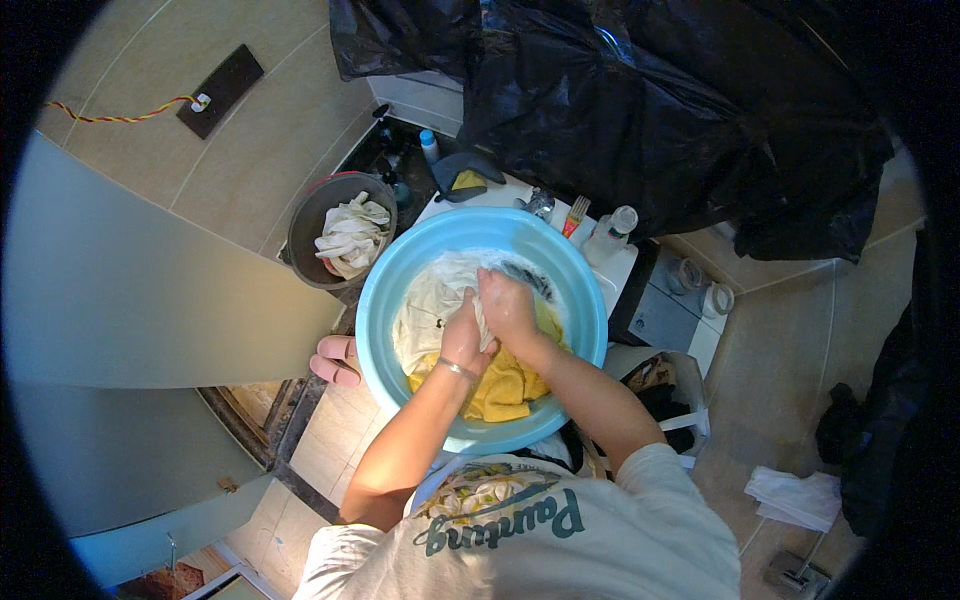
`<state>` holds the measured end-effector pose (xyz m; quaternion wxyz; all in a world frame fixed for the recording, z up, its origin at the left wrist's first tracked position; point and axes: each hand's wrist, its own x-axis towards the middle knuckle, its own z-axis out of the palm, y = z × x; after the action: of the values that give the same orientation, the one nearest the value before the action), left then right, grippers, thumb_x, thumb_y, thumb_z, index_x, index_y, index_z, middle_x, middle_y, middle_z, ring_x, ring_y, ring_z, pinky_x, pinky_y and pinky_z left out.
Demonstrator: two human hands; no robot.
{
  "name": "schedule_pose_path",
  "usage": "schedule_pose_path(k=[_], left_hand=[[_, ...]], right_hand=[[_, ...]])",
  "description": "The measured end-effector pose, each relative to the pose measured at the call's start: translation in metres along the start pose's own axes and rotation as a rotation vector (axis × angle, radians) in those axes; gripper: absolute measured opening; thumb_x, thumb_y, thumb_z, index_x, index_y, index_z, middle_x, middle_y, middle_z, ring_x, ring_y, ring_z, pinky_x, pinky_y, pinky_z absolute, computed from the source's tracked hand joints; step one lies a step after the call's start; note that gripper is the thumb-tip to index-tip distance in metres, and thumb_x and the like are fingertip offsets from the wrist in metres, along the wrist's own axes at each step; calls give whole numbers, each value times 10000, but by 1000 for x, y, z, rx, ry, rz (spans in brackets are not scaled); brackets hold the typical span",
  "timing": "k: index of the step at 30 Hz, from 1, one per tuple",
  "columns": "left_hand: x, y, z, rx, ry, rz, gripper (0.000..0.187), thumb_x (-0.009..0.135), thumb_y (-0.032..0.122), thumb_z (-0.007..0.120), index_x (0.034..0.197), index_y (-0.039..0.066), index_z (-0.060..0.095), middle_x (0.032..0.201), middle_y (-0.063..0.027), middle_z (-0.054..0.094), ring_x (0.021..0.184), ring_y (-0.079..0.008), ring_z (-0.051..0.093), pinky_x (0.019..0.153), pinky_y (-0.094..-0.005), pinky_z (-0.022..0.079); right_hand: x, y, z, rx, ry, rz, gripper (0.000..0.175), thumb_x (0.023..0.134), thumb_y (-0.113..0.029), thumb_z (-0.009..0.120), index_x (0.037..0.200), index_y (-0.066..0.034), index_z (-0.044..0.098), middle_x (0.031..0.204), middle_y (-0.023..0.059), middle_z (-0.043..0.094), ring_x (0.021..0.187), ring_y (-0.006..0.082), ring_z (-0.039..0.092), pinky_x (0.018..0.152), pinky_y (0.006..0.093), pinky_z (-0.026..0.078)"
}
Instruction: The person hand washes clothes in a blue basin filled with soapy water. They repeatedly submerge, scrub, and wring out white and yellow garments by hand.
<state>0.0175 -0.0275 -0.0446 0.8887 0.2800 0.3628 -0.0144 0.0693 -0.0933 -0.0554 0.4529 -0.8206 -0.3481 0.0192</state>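
Observation:
A round light-blue plastic basin (386, 247) stands before me with soapy water and wet cloth in it. Over its middle, my left hand (466, 334) and my right hand (508, 304) are close together, both gripping a bunched part of a white garment (420, 319). Foam clings to my right hand, and the rest of the white garment spreads towards the basin's left side. Yellow cloth (499, 390) lies below my wrists at the near side. A dark patch (529, 277) shows through the suds at the far right; what it is I cannot tell.
A grey bucket (304, 259) with white cloth stands at the left, above pink slippers (336, 360). Behind the basin are a cap (466, 176), a brush (576, 216) and a clear bottle (611, 234). Black plastic sheeting (675, 112) hangs beyond. A bag (679, 382) sits at the right.

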Motion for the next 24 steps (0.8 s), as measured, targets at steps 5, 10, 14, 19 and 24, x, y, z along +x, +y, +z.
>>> schedule_pose_path(k=[5, 10, 14, 19, 24], left_hand=[[-2, 5, 1, -146, 14, 22, 330, 891, 417, 434, 791, 111, 512, 613, 6, 491, 532, -128, 489, 459, -273, 402], [4, -2, -7, -96, -34, 25, 324, 897, 374, 441, 839, 71, 539, 668, -26, 538, 633, -141, 540, 588, -284, 457], [15, -6, -19, -70, -83, 78, 337, 908, 356, 424, 862, 44, 542, 686, -30, 535, 647, -142, 535, 619, -280, 443], [-4, 14, 13, 16, 111, 271, 323, 914, 358, 412, 913, 60, 538, 677, -18, 527, 606, -148, 518, 525, -277, 426], [4, 13, -16, 156, -102, 145, 263, 900, 320, 455, 892, 70, 535, 652, -16, 503, 532, -116, 457, 425, -224, 326]], right_hand=[[-18, -26, -4, 88, 97, -347, 142, 757, -158, 516, 653, -68, 551, 565, 130, 535, 506, 310, 539, 455, 413, 426], [4, 5, 0, -13, 93, 33, 197, 814, -185, 508, 688, -45, 567, 569, 146, 535, 553, 310, 549, 492, 377, 429], [-17, -34, -19, 417, -124, 161, 205, 822, -168, 552, 681, -24, 517, 579, 88, 492, 524, 189, 487, 519, 306, 404], [22, 9, -52, 420, -355, 326, 199, 848, -212, 509, 799, -21, 530, 693, 92, 545, 676, 130, 534, 610, 280, 438], [20, 22, -43, 1015, -71, 491, 174, 840, -155, 508, 966, -36, 491, 772, 141, 550, 722, 195, 556, 679, 293, 459]])
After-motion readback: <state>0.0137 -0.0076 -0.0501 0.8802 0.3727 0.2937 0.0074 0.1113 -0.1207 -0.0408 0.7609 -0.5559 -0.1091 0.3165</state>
